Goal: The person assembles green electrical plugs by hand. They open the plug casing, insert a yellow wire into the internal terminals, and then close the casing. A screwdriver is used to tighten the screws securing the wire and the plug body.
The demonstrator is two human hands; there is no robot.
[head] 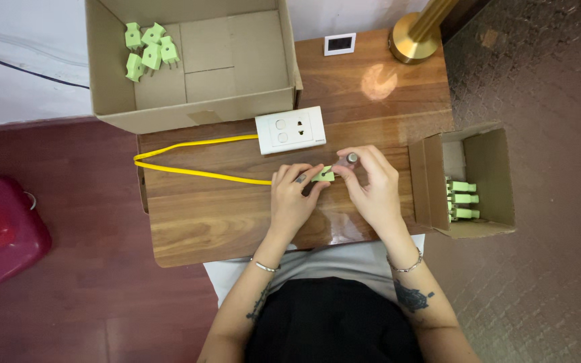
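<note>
While left hand pinches green plug, right hand grips small tool above wooden table.

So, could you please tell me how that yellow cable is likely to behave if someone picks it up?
The yellow cable would probably flop, since it lies bent back in a loop on the wooden table. It looks thin, so likely light. One end meets the white socket box, which might drag along.

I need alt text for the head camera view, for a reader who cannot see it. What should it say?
Seen from above, a person's left hand holds a green plug on a yellow cable, while the right hand works on it with a small tool over a wooden table. A white socket lies nearby; cardboard boxes at left and right hold more green plugs.
</note>
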